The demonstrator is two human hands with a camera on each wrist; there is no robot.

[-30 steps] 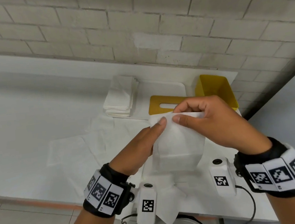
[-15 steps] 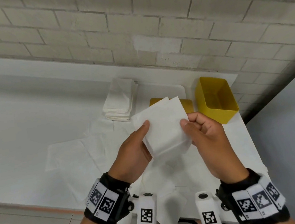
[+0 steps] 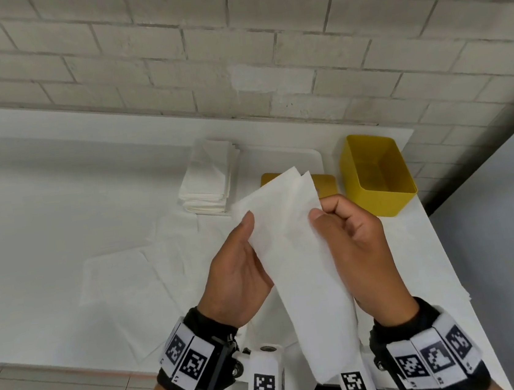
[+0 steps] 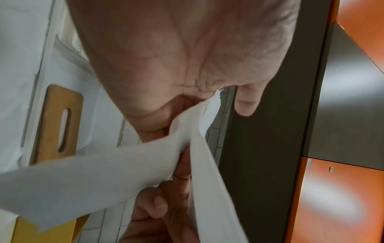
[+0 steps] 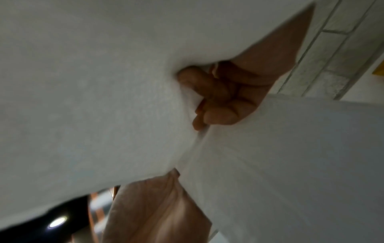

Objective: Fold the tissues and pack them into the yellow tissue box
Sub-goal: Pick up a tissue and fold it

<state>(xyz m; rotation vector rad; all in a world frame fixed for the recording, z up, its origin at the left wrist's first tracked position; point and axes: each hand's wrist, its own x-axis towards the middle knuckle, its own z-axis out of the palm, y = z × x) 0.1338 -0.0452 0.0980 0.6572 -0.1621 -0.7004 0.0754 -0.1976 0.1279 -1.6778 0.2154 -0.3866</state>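
Note:
A folded white tissue (image 3: 294,254) is held up in the air between both hands, its long part hanging toward me. My left hand (image 3: 240,260) pinches its left edge, thumb on top. My right hand (image 3: 347,239) grips its right edge with curled fingers. The left wrist view shows the tissue (image 4: 108,172) running across my fingers; the right wrist view is mostly filled by the tissue (image 5: 104,98). The open yellow tissue box (image 3: 375,175) stands empty at the back right of the white table (image 3: 30,236). Its yellow slotted lid (image 3: 325,184) lies flat beside it, partly hidden behind the tissue.
A stack of folded tissues (image 3: 209,181) sits at the back, left of the lid. Unfolded tissues (image 3: 136,272) lie spread on the table to my left. A brick wall (image 3: 233,53) borders the table's far side; the table's right edge (image 3: 448,253) drops off near the box.
Both hands lifted the tissue from the table into the air. Since half a second ago it has lengthened downward and now hangs past my wrists.

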